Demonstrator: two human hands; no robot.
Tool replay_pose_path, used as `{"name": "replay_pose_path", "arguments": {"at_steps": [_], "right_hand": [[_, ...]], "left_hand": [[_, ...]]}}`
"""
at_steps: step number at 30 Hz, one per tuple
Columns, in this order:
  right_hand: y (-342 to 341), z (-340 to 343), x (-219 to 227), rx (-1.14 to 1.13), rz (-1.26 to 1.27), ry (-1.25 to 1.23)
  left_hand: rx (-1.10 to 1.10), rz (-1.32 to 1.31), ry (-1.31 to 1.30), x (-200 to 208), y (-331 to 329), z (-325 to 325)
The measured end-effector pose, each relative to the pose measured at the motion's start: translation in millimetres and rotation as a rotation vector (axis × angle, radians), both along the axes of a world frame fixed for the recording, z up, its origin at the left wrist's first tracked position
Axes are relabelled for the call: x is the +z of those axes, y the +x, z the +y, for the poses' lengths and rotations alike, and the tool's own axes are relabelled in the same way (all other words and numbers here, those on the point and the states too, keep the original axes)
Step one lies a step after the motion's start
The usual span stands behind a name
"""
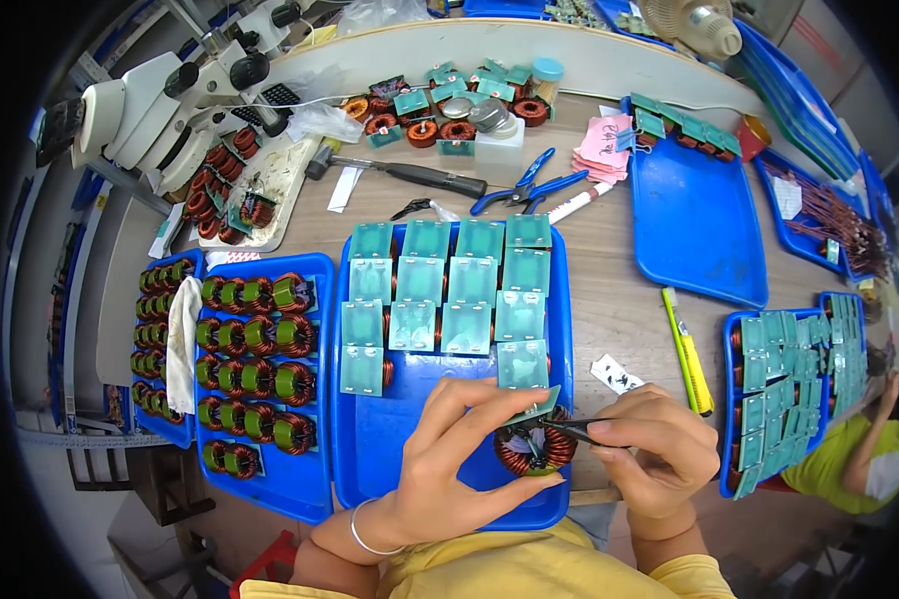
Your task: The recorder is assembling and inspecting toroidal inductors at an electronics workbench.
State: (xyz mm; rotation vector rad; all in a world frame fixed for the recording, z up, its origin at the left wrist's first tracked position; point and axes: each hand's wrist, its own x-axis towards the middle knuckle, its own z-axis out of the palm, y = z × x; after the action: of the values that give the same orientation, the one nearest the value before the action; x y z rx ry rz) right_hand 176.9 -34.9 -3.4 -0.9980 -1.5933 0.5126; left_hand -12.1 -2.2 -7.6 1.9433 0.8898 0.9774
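Observation:
Over the front right corner of the middle blue tray [410, 439], my left hand [449, 459] grips a copper-wound toroid coil [514, 454] with a green circuit board [539, 407] on its far side. Its thumb and fingers clasp the piece from the left. My right hand [659, 449] pinches dark tweezers [574, 427], whose tips reach into the coil's centre next to the board. Exactly what the tips touch is too small to tell. Behind my hands, rows of similar coils lie in the tray with their green boards [418, 280] facing up.
Left, a blue tray [270, 489] holds rows of coils. A hammer [410, 172], blue-handled pliers [529, 185] and a marker [579, 203] lie behind. On the right are a yellow-green utility knife [687, 354], a blue tray [699, 230] and stacked boards [774, 384]. A microscope [160, 110] stands far left; another person [869, 449] sits right.

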Motion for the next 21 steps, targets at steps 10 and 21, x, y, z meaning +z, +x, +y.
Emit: {"name": "replay_pose_path", "arguments": {"at_steps": [10, 21], "right_hand": [[0.9, 0.1, 0.5, -0.042, -0.059, 0.005], [2.0, -0.7, 2.0, -0.051, -0.107, -0.005]], "left_hand": [[0.002, 0.043, 0.02, -1.1, 1.7, 0.9], [0.005, 0.046, 0.029, -0.5, 1.7, 1.4]]}}
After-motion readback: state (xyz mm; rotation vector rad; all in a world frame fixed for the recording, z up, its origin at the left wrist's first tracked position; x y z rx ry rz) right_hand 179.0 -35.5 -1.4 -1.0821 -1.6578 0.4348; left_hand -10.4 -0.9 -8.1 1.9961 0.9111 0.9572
